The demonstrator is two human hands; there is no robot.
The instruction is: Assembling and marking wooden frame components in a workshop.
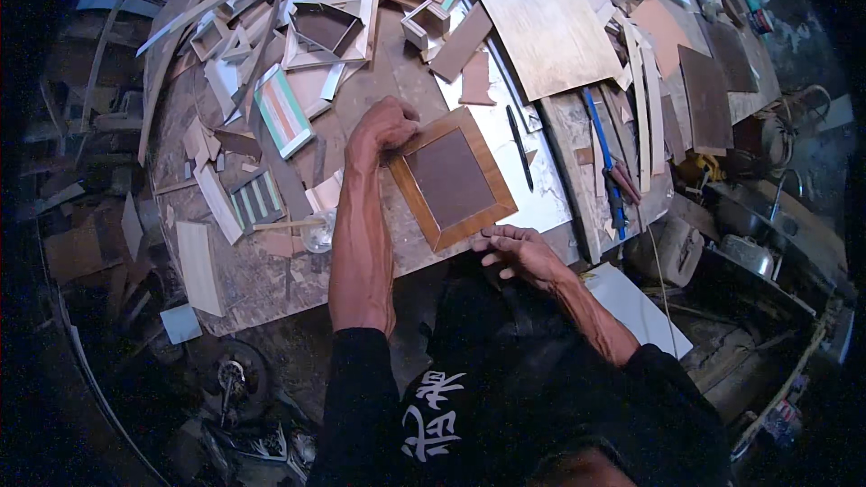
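Note:
A square wooden frame [490,165] with a brown inner panel lies tilted at the near edge of the workbench. My left hand [393,123] is at its upper left side, fingers curled in; whatever they may hold is hidden. By the frame's lower right edge, my right hand [520,254] has its fingers loosely bent and apart, with nothing seen in them. Whether its fingertips touch the frame I cannot tell. To the right of the frame, a black pen-like stick [520,146] rests on a white sheet [545,194].
Wood offcuts and small frames [365,27] crowd the workbench [271,293]. A pale plywood sheet [541,22] lies at the back. On the right are a blue bar clamp [595,131] and long strips. A striped panel [283,113] and a clear cup [317,233] are left.

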